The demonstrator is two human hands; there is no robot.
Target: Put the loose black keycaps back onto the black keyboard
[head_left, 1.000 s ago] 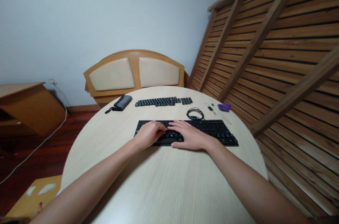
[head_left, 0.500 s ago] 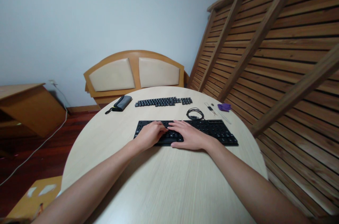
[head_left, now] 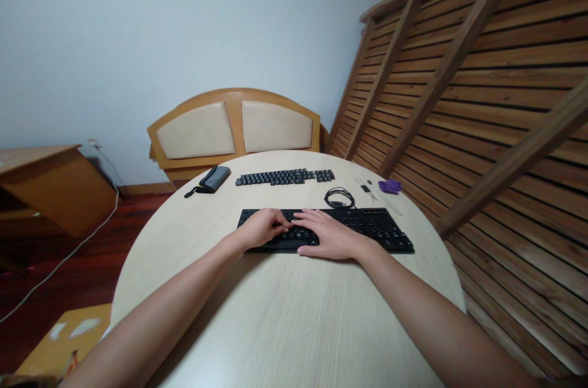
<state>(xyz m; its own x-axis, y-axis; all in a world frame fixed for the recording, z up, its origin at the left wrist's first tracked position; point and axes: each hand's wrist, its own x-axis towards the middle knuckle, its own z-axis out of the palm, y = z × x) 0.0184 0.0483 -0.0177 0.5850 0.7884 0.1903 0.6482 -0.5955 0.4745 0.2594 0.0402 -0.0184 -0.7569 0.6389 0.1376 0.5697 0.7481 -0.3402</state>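
A black keyboard [head_left: 381, 229] lies flat across the table in front of me, with many of its keycaps off. Over its left half, my left hand [head_left: 264, 229] has the fingers pinched together at the keys; whatever is between the fingertips is too small and hidden to name. My right hand [head_left: 328, 234] rests on the keyboard's middle with fingers spread and thumb at the front edge, holding nothing. Behind the keyboard, loose black keycaps [head_left: 285, 177] are laid out in rows. The keyboard's coiled cable [head_left: 340, 197] sits between them on the right.
The round pale table [head_left: 294, 314] also bears a grey zipped pouch [head_left: 215, 179] at the far left. Toward the far right lie a purple cloth [head_left: 389, 186] and small tools [head_left: 365, 188]. A slatted wooden frame [head_left: 459, 100] leans close along the right side.
My left hand has shifted slightly, its fingers still pinched at the same part of the keyboard. The right hand stays in place. The whole view has moved a little.
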